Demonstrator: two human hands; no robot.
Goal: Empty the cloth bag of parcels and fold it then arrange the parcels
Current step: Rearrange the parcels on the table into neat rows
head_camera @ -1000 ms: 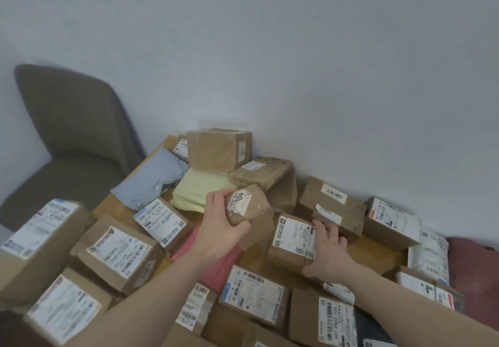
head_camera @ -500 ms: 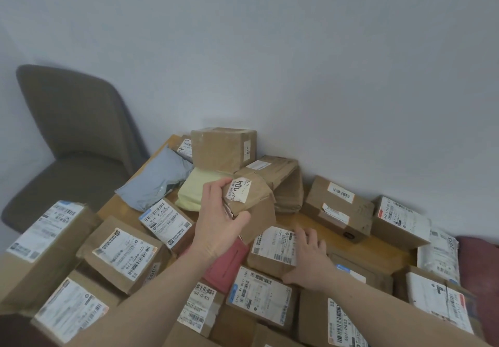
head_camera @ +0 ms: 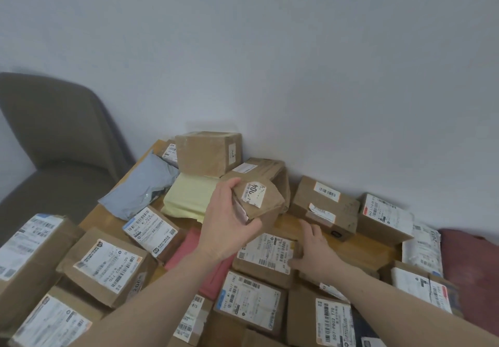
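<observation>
A person's left hand (head_camera: 229,225) grips a small brown paper-wrapped parcel (head_camera: 260,203), thumb under its near edge and fingers curled over the top, holding it up above the pile with its white sticker facing the camera. The right hand (head_camera: 313,252) lies lower and to the right, fingers spread and fairly straight, pressing against the right end of a labelled cardboard parcel (head_camera: 266,254) that rests among the others. Both bare forearms reach in from the bottom of the frame. The wooden table (head_camera: 359,249) is crowded with parcels: taped brown boxes with barcode labels, a grey poly mailer (head_camera: 140,187), a pale yellow padded envelope (head_camera: 186,198), a pink mailer (head_camera: 199,263), and a tall box (head_camera: 208,153) stacked at the back. The table stands against a plain pale wall (head_camera: 270,49). A grey-brown upholstered chair (head_camera: 54,136) sits at the left, and a dark red cloth (head_camera: 469,263) lies at the far right edge.
</observation>
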